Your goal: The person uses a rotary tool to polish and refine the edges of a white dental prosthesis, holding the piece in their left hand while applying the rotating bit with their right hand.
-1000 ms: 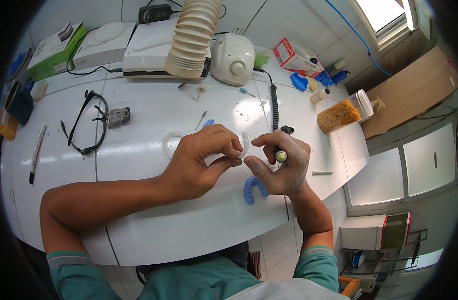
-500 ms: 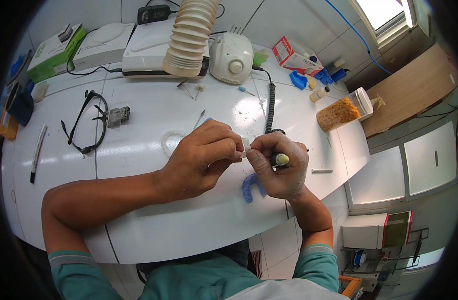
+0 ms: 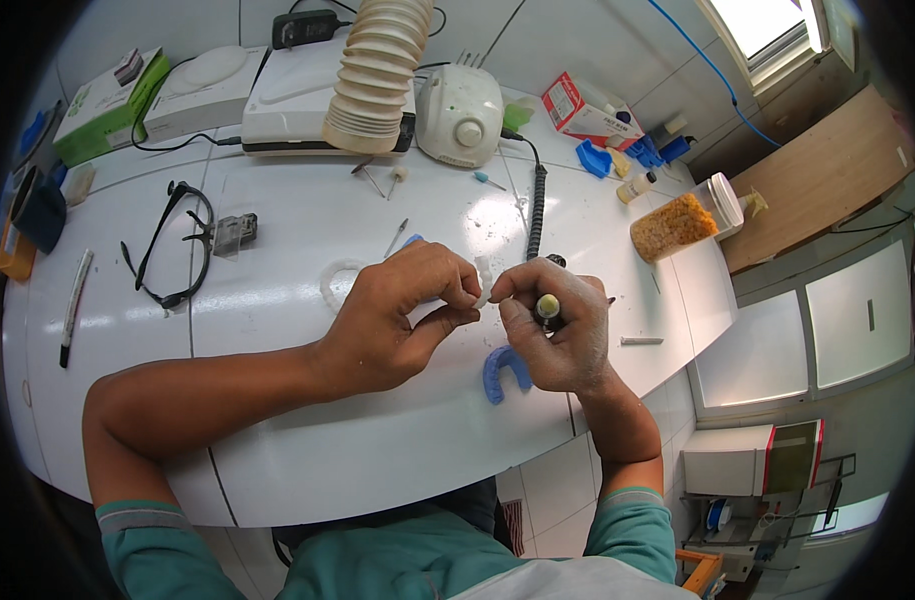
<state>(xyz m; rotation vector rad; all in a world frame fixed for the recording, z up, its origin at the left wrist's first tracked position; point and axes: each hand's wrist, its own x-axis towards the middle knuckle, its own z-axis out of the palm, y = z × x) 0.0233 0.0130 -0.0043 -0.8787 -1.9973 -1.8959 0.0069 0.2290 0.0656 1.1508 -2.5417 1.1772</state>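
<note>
White small piece (image 3: 484,276) pinched in left hand (image 3: 402,315); right hand (image 3: 562,325) grips handpiece (image 3: 547,305): keep both steady, press lightly.

glossy white table (image 3: 277,300), ribbed beige plastic hose (image 3: 377,70), matt blue plastic tray (image 3: 504,370), chalky white piece (image 3: 484,275), dust-coated right hand (image 3: 562,335).

white table (image 3: 307,300), blue horseshoe tray (image 3: 503,370), black glasses (image 3: 169,245), cream ribbed hose (image 3: 379,70), green box (image 3: 105,105), teal sleeves (image 3: 632,515)

Bright daylight; fisheye-bent, dark rim
</note>
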